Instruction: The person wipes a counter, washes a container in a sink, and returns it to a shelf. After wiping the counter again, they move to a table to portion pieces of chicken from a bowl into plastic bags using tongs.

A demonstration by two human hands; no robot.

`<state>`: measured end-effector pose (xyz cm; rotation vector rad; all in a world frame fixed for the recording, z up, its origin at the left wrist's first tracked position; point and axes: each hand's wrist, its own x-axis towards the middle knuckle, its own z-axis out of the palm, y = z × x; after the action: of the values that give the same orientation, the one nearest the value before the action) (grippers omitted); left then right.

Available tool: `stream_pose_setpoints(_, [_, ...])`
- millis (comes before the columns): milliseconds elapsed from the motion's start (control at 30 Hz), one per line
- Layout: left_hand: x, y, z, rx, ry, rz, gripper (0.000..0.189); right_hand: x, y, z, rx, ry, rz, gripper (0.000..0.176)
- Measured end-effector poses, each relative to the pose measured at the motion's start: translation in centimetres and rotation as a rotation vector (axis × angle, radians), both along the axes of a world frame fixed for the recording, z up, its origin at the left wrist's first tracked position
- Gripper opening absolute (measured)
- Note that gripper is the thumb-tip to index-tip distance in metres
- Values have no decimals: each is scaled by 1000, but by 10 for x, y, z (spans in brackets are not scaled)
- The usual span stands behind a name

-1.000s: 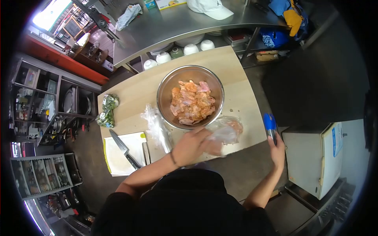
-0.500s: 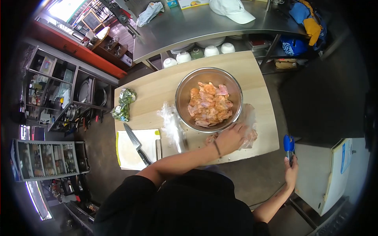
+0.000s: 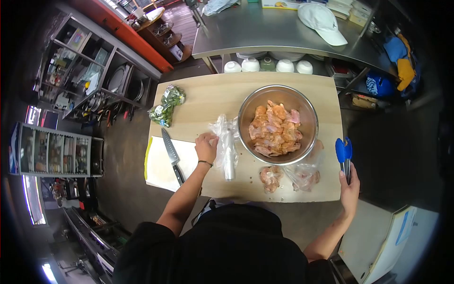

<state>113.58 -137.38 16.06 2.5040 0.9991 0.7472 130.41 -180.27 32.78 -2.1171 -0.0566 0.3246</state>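
My left hand is at the left edge of a roll of clear plastic bags, fingers loosely bent and apart, with nothing visible in them. Blue-tipped tongs point away from me in my right hand, beyond the table's right edge, their tips slightly apart. A steel bowl holds seasoned raw chicken pieces. Below it, a chicken piece lies on the wood beside a clear bag with more meat.
A chef's knife lies across the white cutting board on the left. Bagged green vegetables rest at the table's far left. Behind stands a steel counter with a white cap.
My left hand has moved left from the bagged meat to the plastic roll, uncovering the chicken piece. My right hand has raised the tongs beside the table. The view has shifted.
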Motion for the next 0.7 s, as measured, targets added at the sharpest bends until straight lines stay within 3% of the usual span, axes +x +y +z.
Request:
stream_pose_setpoints(33, [-3, 8, 1, -137, 43, -63, 35, 3, 11, 4, 29, 8, 27, 49])
stream_pose_setpoints(100, [-2, 7, 23, -66, -26, -41, 26, 6, 27, -1, 51, -28, 81, 50])
stream_pose_setpoints(167, [-2, 2, 42, -512, -266, 98, 24, 7, 47, -6, 229, -77, 181, 50])
stream_pose_setpoints(233, [-8, 10, 44, -643, -427, 100, 23, -3, 77, 1, 458, 75, 179, 52])
stream_pose_setpoints(300, [-15, 17, 47, -769, -592, 96, 23, -14, 106, -6, 484, 31, 322, 47])
stream_pose_setpoints(433, [-21, 12, 80, -889, -680, 41, 21, -52, 155, -30, 511, 503, 317, 29])
stream_pose_setpoints(500, [-17, -6, 107, -1271, -903, -12, 22, -74, 194, -37, 636, 353, 428, 36])
stream_pose_setpoints(567, [-20, -16, 102, -1257, -880, -43, 19, -91, 224, -38, 472, 84, 578, 43])
stream_pose_setpoints(700, [-20, -41, 111, -1388, -772, -69, 10, -110, 257, -47, 611, 59, 514, 38])
